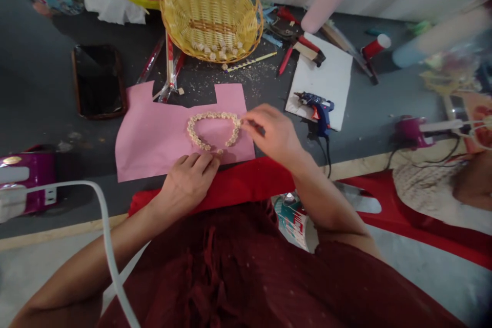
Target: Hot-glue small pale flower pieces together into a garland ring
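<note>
An open ring of small cream flower-like beads [212, 115] lies on a pink sheet [154, 136], with a gap at its lower right. My right hand [271, 130] is at the ring's right side, thumb and forefinger pinched at its outer edge; what they hold, if anything, is too small to name. My left hand [190, 177] rests at the sheet's lower edge, fingers closed together, with a small cream bead [220, 151] at its fingertips. A red cloth [246, 182] lies under both wrists.
Behind the sheet is a yellow wicker basket [211, 5] with several beads. A dark phone-like tray [99, 82] lies left. A blue glue gun [317, 107] rests on a white board [338, 77] at right. A white cable [105, 220] crosses my left forearm. Another person's arm [474, 179] shows far right.
</note>
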`<state>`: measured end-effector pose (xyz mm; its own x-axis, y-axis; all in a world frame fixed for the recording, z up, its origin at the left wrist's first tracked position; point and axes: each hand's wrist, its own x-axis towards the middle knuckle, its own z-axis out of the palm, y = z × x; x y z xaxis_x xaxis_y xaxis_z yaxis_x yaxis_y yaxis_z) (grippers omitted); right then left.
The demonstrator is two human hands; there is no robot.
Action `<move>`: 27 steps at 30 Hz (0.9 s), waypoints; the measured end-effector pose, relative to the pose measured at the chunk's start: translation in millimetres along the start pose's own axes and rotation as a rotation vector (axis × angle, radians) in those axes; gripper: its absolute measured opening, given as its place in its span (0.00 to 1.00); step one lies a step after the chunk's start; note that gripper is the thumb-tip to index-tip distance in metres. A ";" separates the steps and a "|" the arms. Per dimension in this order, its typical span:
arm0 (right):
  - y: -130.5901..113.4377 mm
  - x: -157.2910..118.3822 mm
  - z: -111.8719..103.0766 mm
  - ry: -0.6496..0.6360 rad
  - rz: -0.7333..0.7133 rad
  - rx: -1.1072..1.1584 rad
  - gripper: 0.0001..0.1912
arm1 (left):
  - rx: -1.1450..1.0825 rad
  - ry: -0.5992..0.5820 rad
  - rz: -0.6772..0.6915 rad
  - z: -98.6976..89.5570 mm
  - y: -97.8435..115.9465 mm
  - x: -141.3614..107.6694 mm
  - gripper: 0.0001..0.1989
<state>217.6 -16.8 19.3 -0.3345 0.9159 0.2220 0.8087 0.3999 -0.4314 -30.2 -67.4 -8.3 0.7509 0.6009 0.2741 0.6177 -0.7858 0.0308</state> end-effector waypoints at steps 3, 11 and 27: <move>-19.7 -20.1 11.2 -0.045 -0.166 -0.066 0.10 | -0.003 0.014 0.002 -0.5 -0.1 0.7 0.13; -30.8 -25.9 19.5 -0.093 -0.211 -0.284 0.10 | 0.015 0.009 -0.008 -0.5 0.5 0.3 0.15; -24.2 -26.7 31.0 -0.134 -0.142 -0.088 0.11 | -0.011 -0.005 -0.020 -1.4 1.0 0.1 0.13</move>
<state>191.9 -49.9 -3.3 -0.5050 0.8491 0.1548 0.7857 0.5265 -0.3248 -29.9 -68.3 -6.9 0.7395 0.6172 0.2687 0.6301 -0.7751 0.0465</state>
